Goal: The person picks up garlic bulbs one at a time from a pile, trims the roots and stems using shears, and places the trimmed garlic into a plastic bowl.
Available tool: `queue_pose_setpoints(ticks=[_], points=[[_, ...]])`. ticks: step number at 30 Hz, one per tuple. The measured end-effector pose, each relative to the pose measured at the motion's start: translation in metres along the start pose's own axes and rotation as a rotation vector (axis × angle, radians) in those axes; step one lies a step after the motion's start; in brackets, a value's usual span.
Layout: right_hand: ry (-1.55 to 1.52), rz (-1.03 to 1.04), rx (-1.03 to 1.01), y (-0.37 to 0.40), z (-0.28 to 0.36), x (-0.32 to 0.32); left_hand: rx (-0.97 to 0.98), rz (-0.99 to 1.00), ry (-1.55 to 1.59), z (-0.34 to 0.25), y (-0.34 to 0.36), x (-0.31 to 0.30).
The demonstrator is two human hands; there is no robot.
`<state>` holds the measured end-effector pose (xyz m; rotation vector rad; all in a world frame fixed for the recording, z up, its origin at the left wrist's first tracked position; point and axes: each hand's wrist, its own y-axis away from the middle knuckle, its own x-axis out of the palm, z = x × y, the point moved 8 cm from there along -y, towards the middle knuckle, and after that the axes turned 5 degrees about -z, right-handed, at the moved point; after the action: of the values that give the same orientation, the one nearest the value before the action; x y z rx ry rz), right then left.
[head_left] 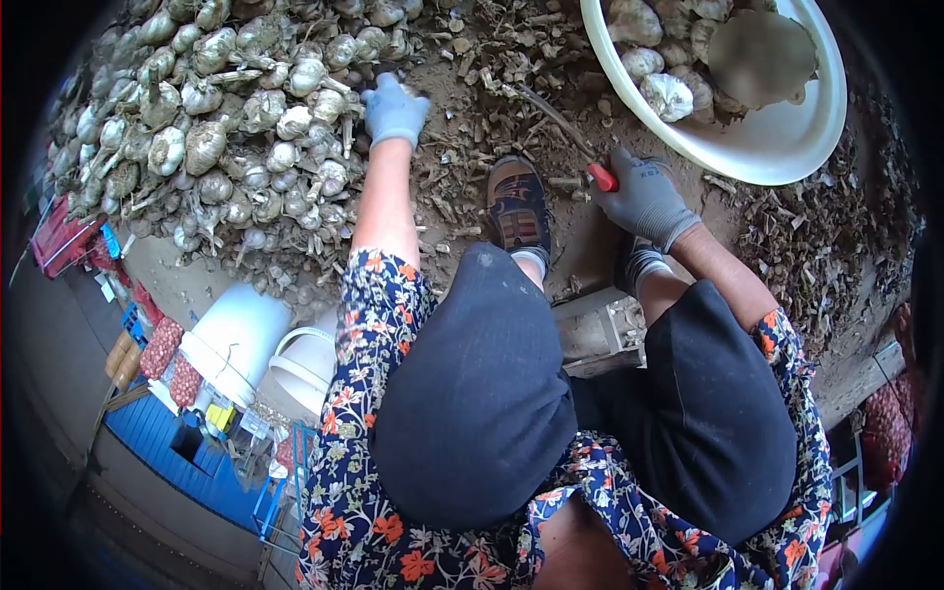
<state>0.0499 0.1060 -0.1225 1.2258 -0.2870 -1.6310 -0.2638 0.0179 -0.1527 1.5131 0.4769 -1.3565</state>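
My left hand (395, 110), in a grey glove, reaches to the right edge of a large heap of garlic bulbs (206, 146). Its thumb stands apart from the fingers, and the fingertips are partly hidden against the heap. No bulb shows in that hand. In its own grey glove, my right hand (644, 197) is closed round the red handle (603, 177) of a sickle. The sickle's thin, curved, brownish blade (559, 120) points up and left over the littered ground, apart from the heap.
A white tub (772, 162) with garlic bulbs (669, 96) and a blurred round patch stands at upper right. Cut stalks (826, 246) litter the ground. My shoe (518, 206) rests between my hands. White buckets (236, 339) and red net sacks (160, 347) stand at left.
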Motion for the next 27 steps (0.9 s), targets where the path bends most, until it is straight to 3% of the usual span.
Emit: queue_pose_setpoints(ticks=[2, 3, 5, 6, 8, 10, 12, 14, 16, 23, 27], points=[[-0.018, -0.032, 0.007, 0.0, 0.0, -0.001, 0.158, 0.176, 1.079, -0.014, 0.016, 0.015], [-0.005, -0.067, 0.006, 0.0, 0.001, -0.003, 0.159, 0.186, 1.077, -0.014, 0.025, 0.015], [0.02, -0.099, 0.005, 0.003, 0.006, -0.01, 0.322, 0.339, 1.607, -0.032, 0.053, -0.001], [0.073, -0.148, -0.055, 0.006, 0.016, -0.021, 0.337, 0.376, 1.652, -0.038, 0.064, -0.007], [0.13, -0.206, -0.122, 0.006, 0.024, -0.029, 0.402, 0.421, 1.62, -0.049, 0.077, -0.018], [0.227, -0.421, -0.246, 0.01, 0.033, -0.039, 0.432, 0.404, 1.559, -0.051, 0.084, -0.032], [0.228, -0.416, -0.223, 0.012, 0.037, -0.046, 0.457, 0.399, 1.497, -0.054, 0.086, -0.038], [0.234, -0.407, -0.201, 0.014, 0.04, -0.05, 0.62, 0.164, 1.122, -0.056, 0.087, -0.05], [0.292, -0.539, -0.302, 0.02, 0.052, -0.059, 0.595, 0.234, 1.183, -0.055, 0.087, -0.048], [0.364, -0.349, -0.338, 0.012, 0.051, -0.039, 0.707, 0.501, 0.992, -0.062, 0.098, -0.056], [0.218, -0.185, -0.264, -0.001, 0.043, -0.011, 0.592, 0.563, 1.043, -0.058, 0.083, -0.029]])
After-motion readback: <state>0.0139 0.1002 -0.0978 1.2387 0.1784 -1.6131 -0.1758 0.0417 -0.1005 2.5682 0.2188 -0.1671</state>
